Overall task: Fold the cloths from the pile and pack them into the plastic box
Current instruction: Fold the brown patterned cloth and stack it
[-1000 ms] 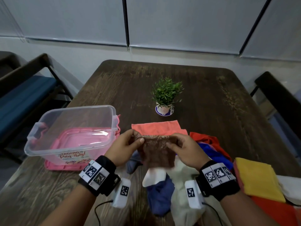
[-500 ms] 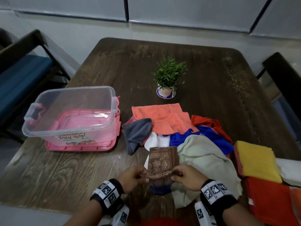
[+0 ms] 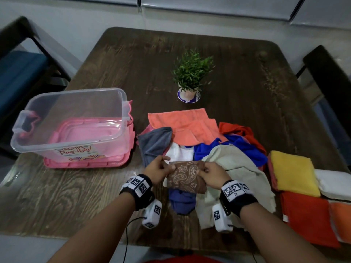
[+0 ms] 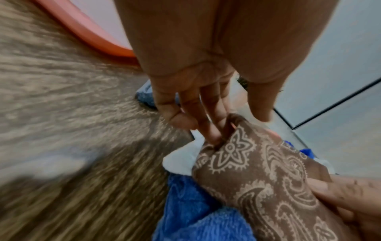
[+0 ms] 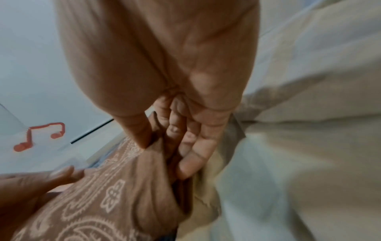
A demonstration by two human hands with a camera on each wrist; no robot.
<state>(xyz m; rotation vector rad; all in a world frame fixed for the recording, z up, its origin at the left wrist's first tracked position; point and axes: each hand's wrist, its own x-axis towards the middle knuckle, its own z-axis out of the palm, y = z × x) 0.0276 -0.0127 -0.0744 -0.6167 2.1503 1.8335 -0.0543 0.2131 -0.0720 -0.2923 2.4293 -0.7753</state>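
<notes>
A brown paisley cloth (image 3: 185, 176) lies folded over the near part of the cloth pile (image 3: 199, 137). My left hand (image 3: 161, 170) pinches its upper left corner and my right hand (image 3: 209, 172) pinches its upper right corner. In the left wrist view my left hand (image 4: 216, 128) grips the patterned cloth (image 4: 257, 179) at its corner. In the right wrist view my right hand (image 5: 164, 146) pinches the same cloth (image 5: 98, 203). The clear plastic box (image 3: 72, 122) stands open at the left on its pink lid (image 3: 87, 163), with nothing inside.
A small potted plant (image 3: 190, 76) stands behind the pile. Folded yellow (image 3: 293, 171), white (image 3: 336, 184) and orange (image 3: 307, 215) cloths lie at the right table edge. Chairs stand at the left (image 3: 22, 63) and right (image 3: 330, 82). A beige cloth (image 3: 237, 179) spreads under my right hand.
The brown cloth came down from in front of me onto the pile near the table's front. It was folded over toward the far side, and both hands now hold its far corners.
</notes>
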